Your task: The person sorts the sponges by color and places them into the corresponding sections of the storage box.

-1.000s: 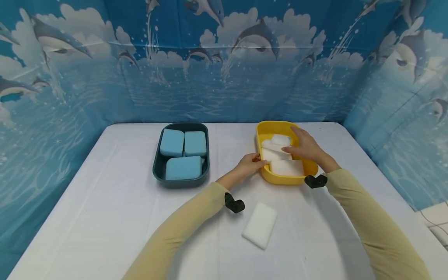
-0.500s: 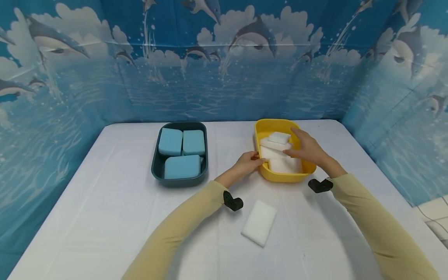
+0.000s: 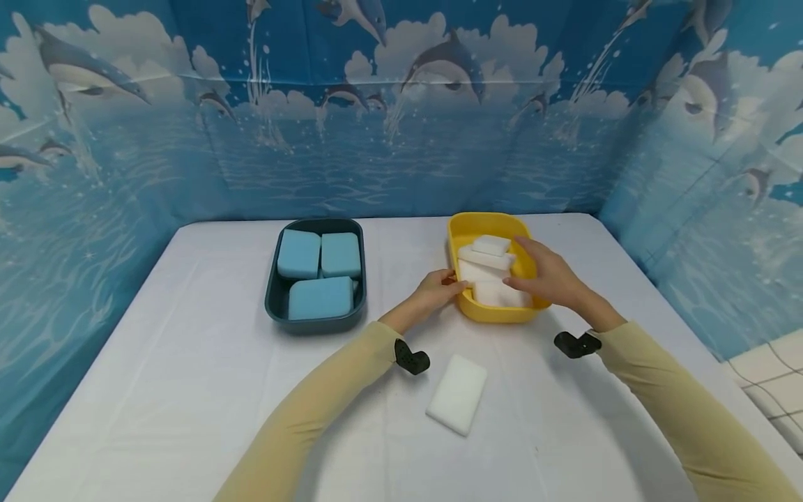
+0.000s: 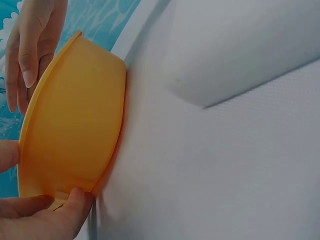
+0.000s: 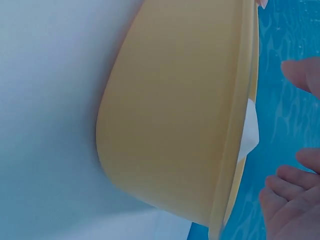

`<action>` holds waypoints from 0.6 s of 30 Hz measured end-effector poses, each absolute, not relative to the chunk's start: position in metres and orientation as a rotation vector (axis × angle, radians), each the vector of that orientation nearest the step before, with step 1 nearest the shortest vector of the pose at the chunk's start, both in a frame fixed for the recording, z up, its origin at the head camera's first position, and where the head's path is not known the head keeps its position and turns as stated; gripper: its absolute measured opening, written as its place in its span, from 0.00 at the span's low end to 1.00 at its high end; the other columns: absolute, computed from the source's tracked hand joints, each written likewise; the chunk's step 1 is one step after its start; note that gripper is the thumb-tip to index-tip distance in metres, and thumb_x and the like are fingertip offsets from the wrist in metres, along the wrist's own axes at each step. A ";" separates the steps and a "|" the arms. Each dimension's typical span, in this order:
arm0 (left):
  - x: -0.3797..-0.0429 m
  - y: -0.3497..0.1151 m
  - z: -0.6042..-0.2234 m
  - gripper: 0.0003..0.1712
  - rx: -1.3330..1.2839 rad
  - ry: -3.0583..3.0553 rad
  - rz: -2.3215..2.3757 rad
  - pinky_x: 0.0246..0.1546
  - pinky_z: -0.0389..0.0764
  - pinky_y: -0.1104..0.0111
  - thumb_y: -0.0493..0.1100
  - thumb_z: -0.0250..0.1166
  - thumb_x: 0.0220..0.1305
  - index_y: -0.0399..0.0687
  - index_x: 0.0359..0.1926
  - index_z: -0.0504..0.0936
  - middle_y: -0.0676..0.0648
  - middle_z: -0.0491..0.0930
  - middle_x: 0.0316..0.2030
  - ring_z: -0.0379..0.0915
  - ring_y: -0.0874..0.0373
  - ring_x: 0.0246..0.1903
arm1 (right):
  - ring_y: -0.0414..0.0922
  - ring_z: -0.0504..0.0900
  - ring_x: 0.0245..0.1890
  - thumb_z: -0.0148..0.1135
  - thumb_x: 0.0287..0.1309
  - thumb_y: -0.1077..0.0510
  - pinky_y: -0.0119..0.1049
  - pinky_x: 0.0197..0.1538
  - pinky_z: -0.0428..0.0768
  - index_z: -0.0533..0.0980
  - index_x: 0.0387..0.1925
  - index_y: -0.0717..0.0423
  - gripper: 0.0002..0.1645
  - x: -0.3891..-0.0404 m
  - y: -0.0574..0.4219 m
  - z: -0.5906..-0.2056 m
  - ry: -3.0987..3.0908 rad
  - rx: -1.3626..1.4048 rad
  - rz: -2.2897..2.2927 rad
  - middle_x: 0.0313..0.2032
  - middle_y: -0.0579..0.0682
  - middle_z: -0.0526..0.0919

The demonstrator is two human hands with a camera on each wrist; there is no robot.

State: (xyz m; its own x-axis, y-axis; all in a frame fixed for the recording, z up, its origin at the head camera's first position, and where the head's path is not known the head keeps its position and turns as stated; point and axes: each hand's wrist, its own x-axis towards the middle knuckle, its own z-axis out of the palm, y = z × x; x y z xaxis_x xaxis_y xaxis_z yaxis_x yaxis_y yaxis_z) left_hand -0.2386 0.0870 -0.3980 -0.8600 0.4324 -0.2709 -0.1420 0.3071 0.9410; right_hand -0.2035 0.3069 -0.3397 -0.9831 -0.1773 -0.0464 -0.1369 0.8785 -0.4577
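In the head view a yellow basin [image 3: 489, 315] stands at the right back of the table, holding several white sponge blocks [image 3: 479, 272]. My left hand [image 3: 429, 296] grips its left rim, with the thumb over the edge and the fingers against the outer wall. The left wrist view also shows this thumb [image 4: 7, 155] at the rim. Over the basin's right side hovers my right hand [image 3: 552, 279], fingers spread and nothing held. From the right wrist, its fingers [image 5: 290, 192] appear apart from the rim, and one white corner [image 5: 250, 132] pokes above it.
A dark green basin [image 3: 314, 326] with several blue sponge blocks [image 3: 320, 298] stands to the left. One flat white sponge block [image 3: 456, 394] lies on the white tablecloth [image 3: 157, 390] in front. A dolphin-print curtain [image 3: 401, 167] borders the table at the back and sides.
My right hand has drawn slightly right and away from the white blocks, and the top small block shows more fully. The left hand keeps its place at the rim. The head view shifts a little.
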 end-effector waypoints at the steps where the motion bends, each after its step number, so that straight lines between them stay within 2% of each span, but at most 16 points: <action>1: -0.238 0.087 -0.398 0.30 0.254 2.099 1.585 0.56 0.75 0.68 0.49 0.57 0.67 0.47 0.67 0.65 0.45 0.74 0.55 0.70 0.59 0.48 | 0.65 0.51 0.70 0.62 0.56 0.47 0.65 0.67 0.55 0.44 0.73 0.59 0.53 -0.202 0.307 -0.340 2.963 -0.257 -0.717 0.71 0.65 0.50; 11: -0.242 0.087 -0.403 0.31 0.254 2.067 1.603 0.58 0.75 0.68 0.49 0.57 0.67 0.46 0.67 0.64 0.44 0.72 0.57 0.70 0.59 0.50 | 0.64 0.54 0.69 0.64 0.55 0.47 0.64 0.67 0.57 0.48 0.72 0.61 0.52 -0.174 0.302 -0.340 3.007 -0.352 -0.763 0.71 0.64 0.53; 18: -0.242 0.086 -0.401 0.31 0.259 2.059 1.609 0.57 0.75 0.68 0.49 0.57 0.67 0.47 0.68 0.63 0.44 0.72 0.57 0.70 0.60 0.49 | 0.64 0.61 0.66 0.67 0.52 0.54 0.63 0.63 0.64 0.52 0.71 0.56 0.50 -0.143 0.296 -0.344 3.077 -0.562 -0.782 0.68 0.64 0.59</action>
